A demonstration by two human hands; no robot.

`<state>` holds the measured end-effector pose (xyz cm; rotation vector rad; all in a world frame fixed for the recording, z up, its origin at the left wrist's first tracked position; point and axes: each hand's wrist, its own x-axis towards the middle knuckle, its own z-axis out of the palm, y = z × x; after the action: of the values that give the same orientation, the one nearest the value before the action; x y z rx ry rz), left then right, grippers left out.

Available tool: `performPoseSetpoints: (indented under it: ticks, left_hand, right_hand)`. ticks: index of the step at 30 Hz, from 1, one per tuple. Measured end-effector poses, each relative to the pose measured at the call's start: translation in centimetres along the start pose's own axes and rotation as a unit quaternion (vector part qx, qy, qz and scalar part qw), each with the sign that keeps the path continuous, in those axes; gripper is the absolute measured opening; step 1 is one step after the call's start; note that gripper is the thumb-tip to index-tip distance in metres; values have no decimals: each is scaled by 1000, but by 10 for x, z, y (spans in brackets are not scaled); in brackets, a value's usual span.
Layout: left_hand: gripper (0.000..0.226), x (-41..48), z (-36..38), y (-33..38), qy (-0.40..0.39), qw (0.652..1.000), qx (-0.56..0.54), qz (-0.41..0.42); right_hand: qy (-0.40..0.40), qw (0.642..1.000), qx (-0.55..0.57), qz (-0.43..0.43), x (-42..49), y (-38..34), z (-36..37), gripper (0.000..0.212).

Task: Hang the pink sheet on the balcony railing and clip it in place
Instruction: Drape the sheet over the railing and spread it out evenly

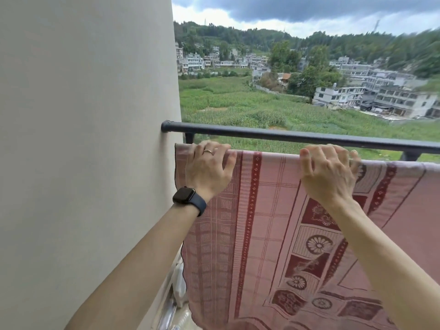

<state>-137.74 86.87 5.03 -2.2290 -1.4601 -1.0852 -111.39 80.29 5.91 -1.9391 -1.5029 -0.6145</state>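
The pink sheet [266,222], patterned with dark red bands and flower squares, hangs from its top edge just below and in front of the dark grey balcony railing [285,137]. My left hand [209,167], with a ring and a black watch on the wrist, grips the sheet's top edge near its left corner, fingers curled over the fold. My right hand [328,172] grips the same edge further right, fingers hooked over it. What the top edge lies on is hidden by the cloth. No clip is in view.
A plain beige wall [83,139] fills the left side and meets the railing's left end. Beyond the railing lie green fields, buildings and wooded hills far below. Something pale and shiny sits low by the wall [177,298].
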Motion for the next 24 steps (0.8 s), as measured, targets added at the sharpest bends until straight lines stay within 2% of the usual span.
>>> performPoseSetpoints:
  ticks: [4, 6, 8, 10, 12, 14, 15, 18, 21, 24]
  left_hand:
    - [44, 6, 12, -25, 21, 995, 74, 65]
    - [44, 8, 12, -29, 30, 993, 86, 73]
    - [43, 7, 11, -25, 39, 992, 93, 76]
    - [42, 6, 10, -16, 41, 994, 88, 52]
    - [44, 7, 7, -1, 36, 996, 83, -14]
    - [41, 8, 7, 23, 46, 994, 80, -55]
    - [39, 7, 10, 39, 49, 995, 80, -40]
    - [40, 4, 27, 96, 28, 997, 65, 37]
    - [45, 6, 41, 122, 19, 998, 48, 23]
    - [41, 6, 38, 112, 45, 997, 58, 23]
  right_hand:
    - [52, 998, 17, 40, -2, 66, -5, 57]
    - [87, 994, 23, 65, -5, 99, -13, 54]
    - [96, 994, 10, 56, -10, 122, -17, 49]
    - [106, 994, 4, 35, -10, 135, -19, 43]
    - [136, 988, 14, 66, -5, 149, -24, 41]
    - [127, 985, 34, 116, 0, 169, -32, 46]
    - [108, 986, 36, 124, 0, 180, -35, 49]
    - [75, 995, 26, 69, -1, 201, -40, 50]
    - [91, 993, 24, 65, 3, 240, -49, 44]
    - [83, 995, -24, 55, -4, 305, -60, 42]
